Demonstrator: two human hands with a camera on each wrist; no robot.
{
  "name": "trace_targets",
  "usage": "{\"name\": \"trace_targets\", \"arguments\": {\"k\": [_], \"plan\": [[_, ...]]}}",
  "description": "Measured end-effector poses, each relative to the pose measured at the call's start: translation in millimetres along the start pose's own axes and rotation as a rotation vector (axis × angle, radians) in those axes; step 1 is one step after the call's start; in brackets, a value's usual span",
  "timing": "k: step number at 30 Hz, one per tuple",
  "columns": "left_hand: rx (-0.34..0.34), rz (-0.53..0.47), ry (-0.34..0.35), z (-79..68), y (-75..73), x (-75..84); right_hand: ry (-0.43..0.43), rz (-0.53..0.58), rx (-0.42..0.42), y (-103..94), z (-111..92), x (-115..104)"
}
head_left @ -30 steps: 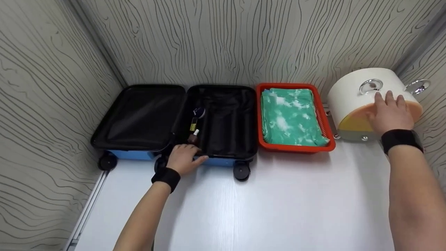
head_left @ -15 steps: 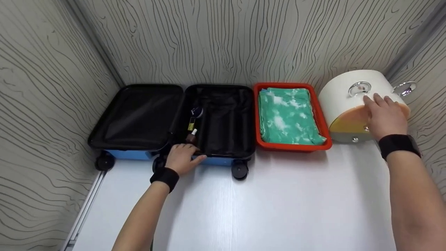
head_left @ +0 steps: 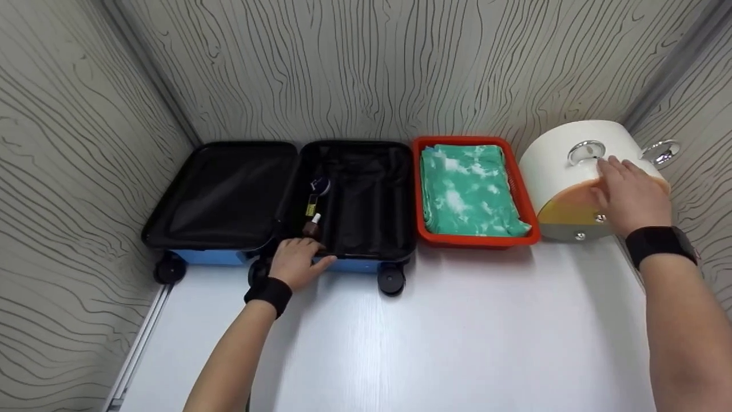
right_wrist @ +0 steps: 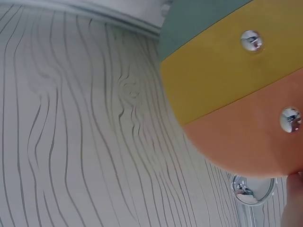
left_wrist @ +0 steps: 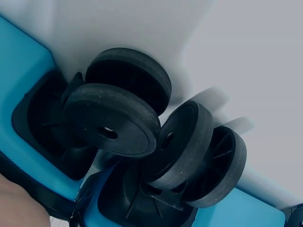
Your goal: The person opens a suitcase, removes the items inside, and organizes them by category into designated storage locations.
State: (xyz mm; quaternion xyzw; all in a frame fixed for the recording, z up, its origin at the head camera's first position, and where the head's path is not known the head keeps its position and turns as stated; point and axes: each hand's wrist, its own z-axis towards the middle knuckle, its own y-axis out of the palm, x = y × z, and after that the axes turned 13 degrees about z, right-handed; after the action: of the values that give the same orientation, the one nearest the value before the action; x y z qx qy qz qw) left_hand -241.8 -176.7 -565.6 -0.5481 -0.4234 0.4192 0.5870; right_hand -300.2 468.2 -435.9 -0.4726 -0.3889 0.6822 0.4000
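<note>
A small blue suitcase lies open with its black-lined halves side by side. At its near rim rests my left hand, fingers over the edge and thumb along the outside; its wheels fill the left wrist view. Inside, close to that hand, are a brown bottle with a white cap, a small yellow-and-black box and a dark blue round container. My right hand rests on the top front edge of a rounded white drawer box, whose front has orange, yellow and green bands.
An orange-red basket holding folded green-and-white cloth stands between the suitcase and the drawer box. Wood-patterned panels close off the back and sides. The white table extends toward me. Two shiny rings stick out of the drawer box.
The drawer box has shifted left, closer to the basket, with my right hand on it. My left hand stays at the suitcase rim. The head view has shifted slightly.
</note>
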Motion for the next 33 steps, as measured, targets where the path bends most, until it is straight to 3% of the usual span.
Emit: {"name": "trace_targets", "arguments": {"k": [4, 9, 19, 28, 31, 33], "plan": [[0.007, 0.003, 0.0, -0.3, 1.0, -0.6, -0.063, -0.075, 0.036, -5.0, -3, 0], [-0.001, 0.009, -0.007, -1.3, 1.5, -0.5, -0.109, -0.068, 0.072, -11.7, -9, 0], [0.0, 0.007, -0.011, -1.0, 0.1, 1.5, -0.056, -0.061, -0.045, -22.2, -19, -2], [0.009, -0.008, -0.017, -1.3, 0.2, 2.1, -0.197, -0.219, 0.017, -36.6, -29, -6], [0.011, -0.007, -0.018, -1.2, 0.7, 2.8, -0.095, -0.161, -0.02, -45.0, -27, -10], [0.015, -0.008, -0.014, -0.6, 1.6, 3.5, 0.034, -0.084, -0.036, -50.6, -23, -14]]}}
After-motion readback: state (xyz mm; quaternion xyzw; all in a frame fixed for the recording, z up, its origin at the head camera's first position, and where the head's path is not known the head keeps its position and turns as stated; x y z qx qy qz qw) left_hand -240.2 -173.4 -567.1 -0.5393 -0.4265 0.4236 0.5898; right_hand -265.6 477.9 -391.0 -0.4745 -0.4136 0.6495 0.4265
